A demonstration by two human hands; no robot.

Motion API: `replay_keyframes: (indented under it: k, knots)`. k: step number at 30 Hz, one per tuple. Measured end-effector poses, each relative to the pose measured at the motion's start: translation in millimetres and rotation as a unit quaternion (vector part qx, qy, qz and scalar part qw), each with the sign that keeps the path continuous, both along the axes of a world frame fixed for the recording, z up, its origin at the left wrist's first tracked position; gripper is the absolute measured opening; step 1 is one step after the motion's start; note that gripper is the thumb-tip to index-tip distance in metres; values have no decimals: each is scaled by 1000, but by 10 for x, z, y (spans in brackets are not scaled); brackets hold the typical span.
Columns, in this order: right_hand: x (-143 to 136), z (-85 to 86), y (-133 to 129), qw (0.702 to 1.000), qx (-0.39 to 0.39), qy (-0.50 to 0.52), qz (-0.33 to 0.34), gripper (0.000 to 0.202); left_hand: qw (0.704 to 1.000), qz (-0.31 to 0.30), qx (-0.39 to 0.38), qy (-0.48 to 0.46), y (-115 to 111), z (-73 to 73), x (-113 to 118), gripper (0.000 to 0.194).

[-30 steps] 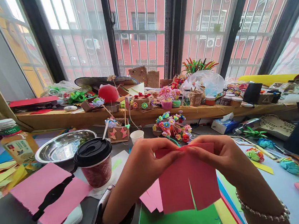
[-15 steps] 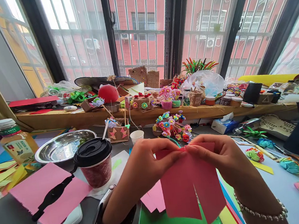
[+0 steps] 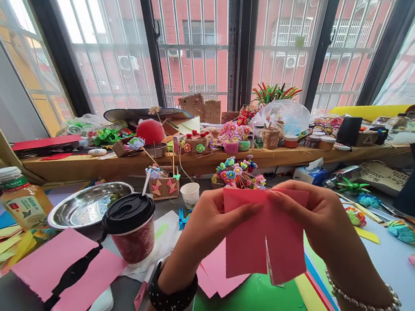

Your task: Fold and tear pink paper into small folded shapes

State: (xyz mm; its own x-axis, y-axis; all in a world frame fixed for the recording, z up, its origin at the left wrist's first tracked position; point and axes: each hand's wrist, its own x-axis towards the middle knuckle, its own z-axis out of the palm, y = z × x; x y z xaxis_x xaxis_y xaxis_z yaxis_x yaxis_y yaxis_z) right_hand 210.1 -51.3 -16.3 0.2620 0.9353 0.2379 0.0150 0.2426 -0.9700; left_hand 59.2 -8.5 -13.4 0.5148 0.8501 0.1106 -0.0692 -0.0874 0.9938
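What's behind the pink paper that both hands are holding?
Behind the pink paper, loose pink sheets show past its left edge, a green sheet below, and a flower bunch above. Whatever the paper directly covers cannot be seen.

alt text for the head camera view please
A person's left hand and right hand hold a pink sheet, slit from its lower edge, above a green sheet. To the left stands a black-lidded cup; behind, colourful crafts line a ledge beneath barred windows.

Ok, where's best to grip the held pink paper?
Probably pinch the held pink paper high on each half, coming from both sides, thumbs in front: it's slit upward from the bottom edge, so the lower halves could flap.
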Motion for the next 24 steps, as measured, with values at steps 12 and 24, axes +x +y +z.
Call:
replay_keyframes:
  k: [12,24]
  knots:
    - [12,-6,2,999,-4,11,38,20,996,64,63,-4,-65,12,29,11]
    - [-2,-37,14,998,-5,51,39,20,988,119,97,13,-109,-11,82,24]
